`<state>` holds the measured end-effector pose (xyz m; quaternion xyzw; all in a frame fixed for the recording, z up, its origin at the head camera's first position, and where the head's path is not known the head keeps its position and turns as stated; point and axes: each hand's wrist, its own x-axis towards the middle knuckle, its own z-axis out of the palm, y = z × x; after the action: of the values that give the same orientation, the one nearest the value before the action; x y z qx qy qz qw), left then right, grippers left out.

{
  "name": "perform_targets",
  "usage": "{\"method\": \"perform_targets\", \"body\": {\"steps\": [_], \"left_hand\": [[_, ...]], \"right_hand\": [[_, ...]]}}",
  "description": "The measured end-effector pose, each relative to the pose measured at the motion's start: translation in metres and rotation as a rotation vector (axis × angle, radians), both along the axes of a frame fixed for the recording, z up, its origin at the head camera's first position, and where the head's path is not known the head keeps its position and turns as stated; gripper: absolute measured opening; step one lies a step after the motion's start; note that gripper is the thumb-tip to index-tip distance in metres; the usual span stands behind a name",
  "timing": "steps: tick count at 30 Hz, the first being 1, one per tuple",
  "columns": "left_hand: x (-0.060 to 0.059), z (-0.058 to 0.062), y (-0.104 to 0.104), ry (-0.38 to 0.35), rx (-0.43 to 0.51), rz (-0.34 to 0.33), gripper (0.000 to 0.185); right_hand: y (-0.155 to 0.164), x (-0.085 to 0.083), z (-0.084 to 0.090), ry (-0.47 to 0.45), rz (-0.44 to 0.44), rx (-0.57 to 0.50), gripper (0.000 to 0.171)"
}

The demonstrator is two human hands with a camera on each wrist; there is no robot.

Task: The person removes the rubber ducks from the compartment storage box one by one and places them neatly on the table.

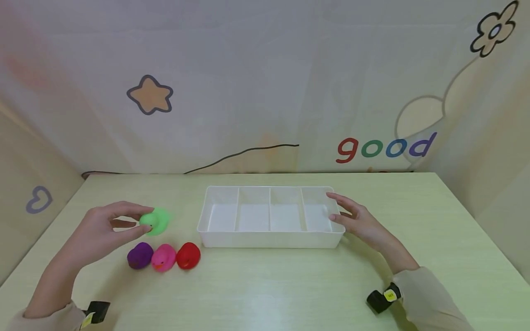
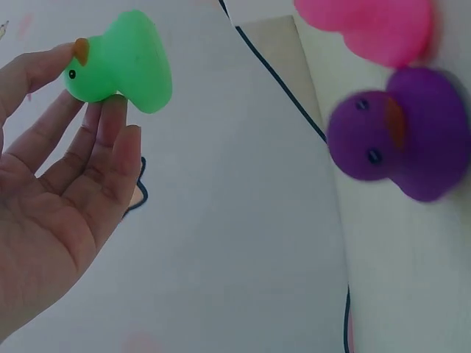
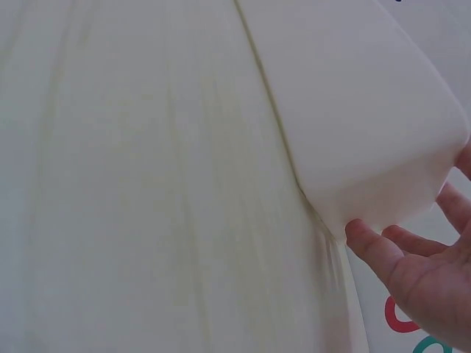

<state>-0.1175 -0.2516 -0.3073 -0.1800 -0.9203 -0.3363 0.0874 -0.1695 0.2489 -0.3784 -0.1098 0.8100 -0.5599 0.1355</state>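
My left hand [image 1: 103,230] pinches a light green rubber duck [image 1: 159,221] between thumb and fingertips, held up off the table. In the left wrist view the green duck [image 2: 132,66] has an orange bill and lies tipped sideways in that view. Below it, a purple duck [image 1: 140,255], a pink duck [image 1: 164,258] and a red duck [image 1: 188,255] form a row on the table. My right hand [image 1: 362,224] grips the right end of a white divided box [image 1: 269,240], thumb over the rim. From the right wrist, several fingertips [image 3: 357,232] show against the box's outer end wall.
The box stands on a pale wooden table [image 1: 265,285], its compartments side by side and bare inside. A printed cloth backdrop [image 1: 248,92] rises behind the table's far edge and along both sides. A black wrist camera [image 1: 378,301] sits near the right sleeve.
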Motion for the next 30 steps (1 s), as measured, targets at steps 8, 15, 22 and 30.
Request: {"method": "perform_targets", "body": {"steps": [8, 15, 22, 30], "left_hand": [[0.006, -0.01, -0.03, -0.071, 0.004, 0.06, 0.034], [0.012, -0.017, -0.058, -0.141, -0.013, 0.119, 0.036], [0.013, -0.024, -0.08, -0.198, -0.057, 0.127, 0.038], [0.008, -0.035, -0.095, -0.273, -0.16, 0.131, 0.041]], "right_hand": [[-0.001, -0.001, -0.001, -0.002, -0.007, -0.014, 0.062], [-0.001, -0.001, -0.001, -0.004, -0.007, -0.011, 0.062], [-0.001, -0.001, -0.001, -0.008, -0.009, -0.012, 0.062], [0.0, -0.001, -0.002, -0.01, -0.001, -0.02, 0.062]]}}
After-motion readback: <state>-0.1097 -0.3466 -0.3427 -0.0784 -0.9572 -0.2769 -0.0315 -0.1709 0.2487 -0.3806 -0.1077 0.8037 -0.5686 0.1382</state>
